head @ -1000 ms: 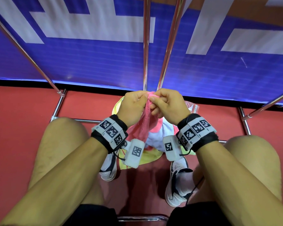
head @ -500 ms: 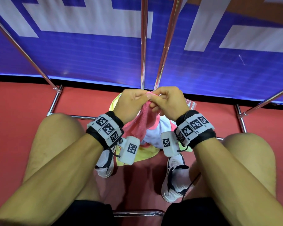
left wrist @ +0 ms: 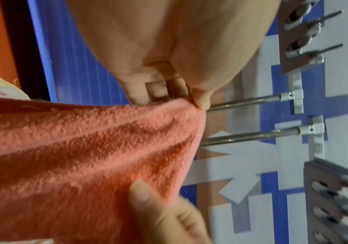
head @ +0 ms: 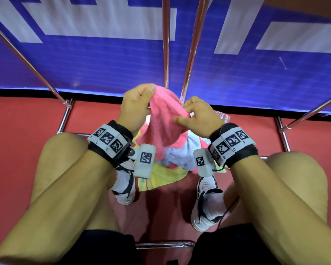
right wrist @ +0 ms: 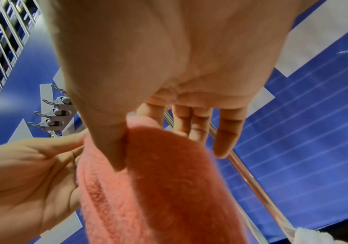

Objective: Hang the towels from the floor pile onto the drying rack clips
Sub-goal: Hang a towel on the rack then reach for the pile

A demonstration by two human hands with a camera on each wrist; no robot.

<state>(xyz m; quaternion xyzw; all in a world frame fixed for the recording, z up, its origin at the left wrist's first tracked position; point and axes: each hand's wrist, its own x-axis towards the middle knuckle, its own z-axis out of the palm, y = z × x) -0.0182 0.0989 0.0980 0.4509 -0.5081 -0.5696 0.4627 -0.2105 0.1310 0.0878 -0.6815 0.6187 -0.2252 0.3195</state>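
The left hand (head: 136, 106) and the right hand (head: 198, 118) both pinch the top edge of one pink terry towel (head: 161, 127) lifted between them, while below them the other towels (head: 172, 167) lie on the floor and no clip holds anything yet

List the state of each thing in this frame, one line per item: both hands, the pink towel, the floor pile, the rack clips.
Left hand: pinches the pink towel's edge.
Right hand: pinches the same towel, other fingers loose.
Pink towel: lifted, hanging between both hands, not clipped.
Floor pile: yellow and white towels on the floor.
Rack clips: hold nothing.
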